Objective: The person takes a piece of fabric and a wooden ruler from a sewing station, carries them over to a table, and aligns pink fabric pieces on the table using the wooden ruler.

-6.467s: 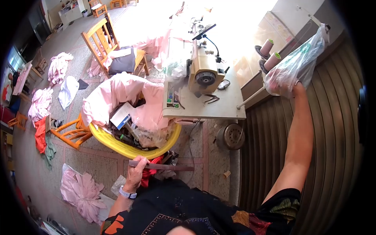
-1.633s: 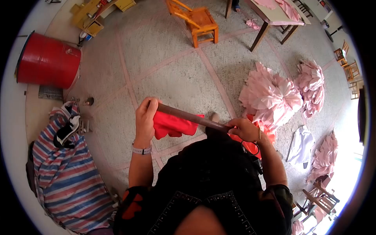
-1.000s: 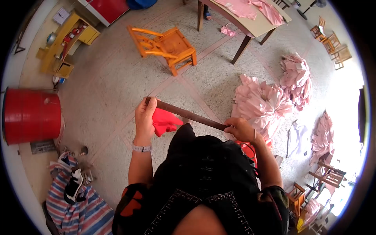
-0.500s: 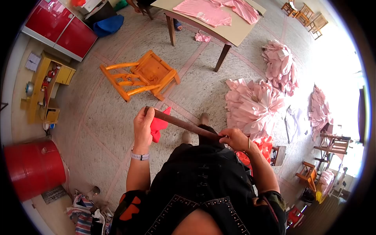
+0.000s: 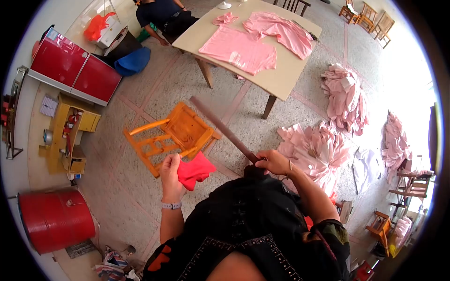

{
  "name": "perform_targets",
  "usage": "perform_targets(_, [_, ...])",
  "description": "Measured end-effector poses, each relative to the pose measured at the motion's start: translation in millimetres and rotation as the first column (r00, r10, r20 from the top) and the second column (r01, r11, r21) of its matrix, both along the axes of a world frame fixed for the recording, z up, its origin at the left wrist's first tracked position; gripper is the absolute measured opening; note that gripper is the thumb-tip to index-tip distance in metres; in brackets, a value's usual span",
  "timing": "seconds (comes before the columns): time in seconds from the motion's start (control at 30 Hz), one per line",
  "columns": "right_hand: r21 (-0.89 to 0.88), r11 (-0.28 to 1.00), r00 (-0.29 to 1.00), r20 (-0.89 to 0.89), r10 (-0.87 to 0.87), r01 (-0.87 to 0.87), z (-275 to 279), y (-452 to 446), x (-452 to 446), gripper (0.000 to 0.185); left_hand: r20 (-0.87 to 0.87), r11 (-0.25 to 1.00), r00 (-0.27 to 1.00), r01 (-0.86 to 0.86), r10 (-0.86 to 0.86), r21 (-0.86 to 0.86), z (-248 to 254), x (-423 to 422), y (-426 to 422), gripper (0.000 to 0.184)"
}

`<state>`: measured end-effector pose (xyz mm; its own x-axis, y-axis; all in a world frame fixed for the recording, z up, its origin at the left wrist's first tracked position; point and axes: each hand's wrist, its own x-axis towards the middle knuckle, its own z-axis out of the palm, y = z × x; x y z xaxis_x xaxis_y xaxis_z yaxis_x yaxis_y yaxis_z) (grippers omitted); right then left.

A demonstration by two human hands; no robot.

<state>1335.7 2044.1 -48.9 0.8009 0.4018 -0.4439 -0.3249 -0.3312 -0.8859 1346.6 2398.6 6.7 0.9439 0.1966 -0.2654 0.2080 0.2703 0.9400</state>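
Observation:
My left hand (image 5: 171, 174), with a pale watch on the wrist, is closed on a small red cloth (image 5: 194, 171) that hangs out to the right of the fingers. Gripped near its lower end by my right hand (image 5: 273, 162) is a long brown stick (image 5: 225, 130), flat-looking and tilted up to the left. Its far end points between the chair and the table and touches nothing I can make out. An orange wooden chair (image 5: 183, 129) stands just ahead of my left hand.
Pink garments (image 5: 239, 48) lie on a beige table (image 5: 286, 86) ahead, with a seated person (image 5: 161, 18) at its left. Heaps of pink cloth (image 5: 314, 152) cover the floor to the right. On the left are a red drum (image 5: 56, 220) and a red refrigerator (image 5: 75, 68).
My left hand has let go of the stick's far end and keeps the red cloth. The stick has swung upward in my right hand. More of the table and the seated person show.

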Motion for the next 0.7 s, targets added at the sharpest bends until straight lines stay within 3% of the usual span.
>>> perform_targets(0.17, [0.108,0.993,0.988,-0.15,-0.033,0.05,-0.3,-10.5,77.8,0.017,-0.081,0.991,0.992,0.101,-0.094,0.087,-13.7,35.2,-33.7,0.015])
perform_targets(0.27, [0.23,0.952,0.965,-0.214,-0.152,0.201,-15.3,-8.5,111.2,0.015,-0.131,0.986,0.984,0.133,-0.119,0.1,-28.9,54.1,-44.9,0.015])
perform_targets(0.53, [0.24,0.878,0.855,-0.433,-0.284,0.414,-55.4,-0.8,180.3,0.013,-0.216,0.949,0.949,0.267,-0.229,0.166,-60.9,114.6,-64.4,0.017])
perform_targets(0.7, [0.212,0.856,0.822,-0.458,-0.339,0.471,-79.7,0.0,222.6,0.013,-0.276,0.928,0.915,0.342,-0.293,0.147,-82.4,168.4,-70.0,0.018])
